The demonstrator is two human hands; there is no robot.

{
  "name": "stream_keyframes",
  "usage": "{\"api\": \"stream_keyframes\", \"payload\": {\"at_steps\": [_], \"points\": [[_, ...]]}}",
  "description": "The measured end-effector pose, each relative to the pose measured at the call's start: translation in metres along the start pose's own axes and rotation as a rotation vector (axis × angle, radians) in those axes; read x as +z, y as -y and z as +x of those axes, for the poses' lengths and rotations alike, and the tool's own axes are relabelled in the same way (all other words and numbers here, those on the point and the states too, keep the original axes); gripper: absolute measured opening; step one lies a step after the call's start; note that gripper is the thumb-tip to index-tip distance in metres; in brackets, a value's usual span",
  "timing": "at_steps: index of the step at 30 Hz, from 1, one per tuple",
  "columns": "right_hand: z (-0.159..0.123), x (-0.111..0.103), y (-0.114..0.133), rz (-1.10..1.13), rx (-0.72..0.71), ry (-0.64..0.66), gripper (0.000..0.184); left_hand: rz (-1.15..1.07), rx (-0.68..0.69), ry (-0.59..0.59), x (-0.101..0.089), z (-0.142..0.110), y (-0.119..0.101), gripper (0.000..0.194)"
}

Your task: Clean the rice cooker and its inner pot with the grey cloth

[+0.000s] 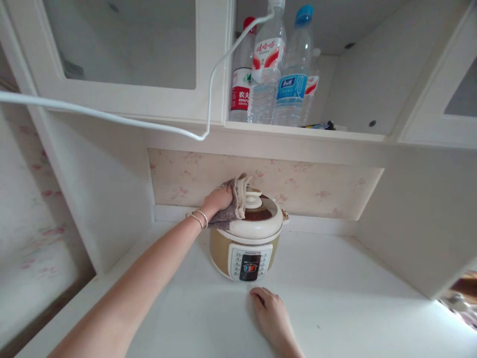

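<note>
An electric pressure cooker [260, 229], cream and gold with a dark brown lid top and a front control panel [250, 262], stands upright on the white counter. My left hand [219, 200], with bangles at the wrist, is closed on a grey-brown cloth [233, 209] with a pale edge. The cloth lies against the left side of the lid, next to the lid handle [254, 199]. In front of the cooker, my right hand [271, 316] rests on the counter [320, 298]; its fingers are curled in, with nothing seen in them.
An open cabinet shelf [350, 133] above holds several plastic water bottles [266, 74]. A white cable [149, 124] hangs across the cabinet front. Side panels [417, 209] close in the counter on both sides, and a flowered wall [320, 186] is behind the cooker.
</note>
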State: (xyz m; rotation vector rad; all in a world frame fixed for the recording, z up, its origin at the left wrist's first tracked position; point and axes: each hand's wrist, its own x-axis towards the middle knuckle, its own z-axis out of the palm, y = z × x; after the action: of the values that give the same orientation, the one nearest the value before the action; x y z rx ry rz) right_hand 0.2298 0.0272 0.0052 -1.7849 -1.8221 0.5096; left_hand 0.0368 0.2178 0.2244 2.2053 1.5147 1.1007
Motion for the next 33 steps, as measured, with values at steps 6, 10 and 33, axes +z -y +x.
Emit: {"api": "stream_keyframes", "payload": {"at_steps": [6,10,33], "points": [[-0.003,0.003,0.002,-0.024,-0.033,-0.010,0.030,0.365,-0.012,-0.157,0.014,-0.068,-0.039,0.052],[-0.007,0.002,0.005,-0.085,-0.066,-0.019,0.031,0.539,0.254,-0.203,0.027,-0.110,-0.069,0.055],[-0.007,0.001,0.003,-0.061,-0.045,-0.019,0.033,0.497,0.759,0.044,0.068,-0.078,-0.099,0.062]]}}
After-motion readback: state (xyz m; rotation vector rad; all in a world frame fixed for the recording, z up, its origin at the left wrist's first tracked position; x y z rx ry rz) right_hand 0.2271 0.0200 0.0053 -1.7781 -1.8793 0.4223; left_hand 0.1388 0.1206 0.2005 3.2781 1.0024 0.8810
